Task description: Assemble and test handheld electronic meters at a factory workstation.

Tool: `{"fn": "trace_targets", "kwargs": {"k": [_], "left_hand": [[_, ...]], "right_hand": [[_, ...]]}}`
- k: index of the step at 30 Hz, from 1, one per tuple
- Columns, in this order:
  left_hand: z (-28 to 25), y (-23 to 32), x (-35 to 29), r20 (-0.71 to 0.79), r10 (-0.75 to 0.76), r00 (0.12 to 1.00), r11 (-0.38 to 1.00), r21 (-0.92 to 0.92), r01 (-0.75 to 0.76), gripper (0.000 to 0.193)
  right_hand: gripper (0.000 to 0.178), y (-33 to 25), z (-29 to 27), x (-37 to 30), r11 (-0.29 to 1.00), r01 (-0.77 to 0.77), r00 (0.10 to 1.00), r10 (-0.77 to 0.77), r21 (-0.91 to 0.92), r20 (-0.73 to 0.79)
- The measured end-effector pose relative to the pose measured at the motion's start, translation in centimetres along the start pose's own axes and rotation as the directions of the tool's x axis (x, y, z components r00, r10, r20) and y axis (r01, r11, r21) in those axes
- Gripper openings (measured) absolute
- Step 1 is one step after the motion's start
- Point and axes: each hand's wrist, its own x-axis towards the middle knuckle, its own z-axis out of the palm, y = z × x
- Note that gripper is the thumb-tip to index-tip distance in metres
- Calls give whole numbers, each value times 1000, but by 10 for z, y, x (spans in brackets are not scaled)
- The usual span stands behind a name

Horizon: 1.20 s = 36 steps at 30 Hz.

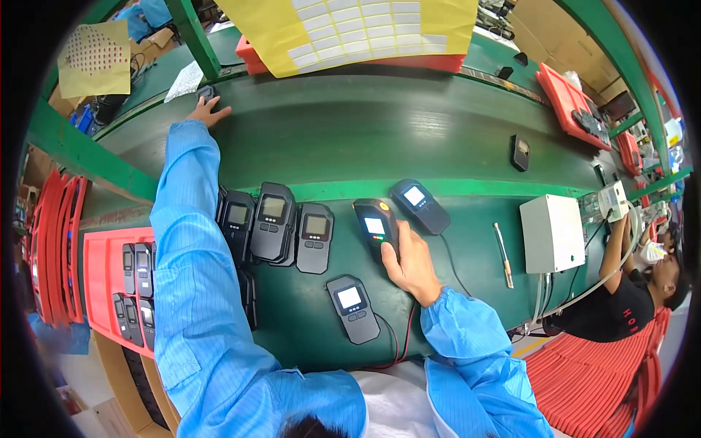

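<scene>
My right hand (415,266) is wrapped round a black handheld meter (374,225) with a lit screen and an orange spot at its top; my thumb rests on its front. Far to the left, my left hand (207,113) reaches onto the green conveyor belt (328,117). Its fingers are spread, with the tips at a small dark device (207,93). Two more lit meters lie near my right hand: one meter (421,204) behind it, another meter (353,306) nearer me. Stacked meters with unlit screens (272,219) stand beside my left sleeve, which partly hides them.
A red tray (102,274) of meters sits at the left. On the right are a brush-like tool (504,255), a white box (553,233) with cables, and a person in black (621,306). One dark device (520,152) lies on the belt. Yellow sheets (350,36) hang ahead.
</scene>
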Motion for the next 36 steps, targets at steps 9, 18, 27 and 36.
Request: {"fn": "trace_targets", "kwargs": {"k": [9,18,27,36], "left_hand": [[-69,9,-4,-66,435,898,894,-87,-440,31],[-169,201,-235,-520,592,615,630,-177,-756,31],[-75,230,-369,-307,814,494,581,459,-672,38],[-57,225,-398,-241,596,766,791,339,-509,45]], "right_hand": [[27,0,10,-3,992,-97,995,99,82,-20],[49,-2,3,2,991,-106,994,107,77,-3],[52,-1,7,-8,980,-49,999,48,191,10],[48,15,8,-4,954,-36,998,20,297,56]]}}
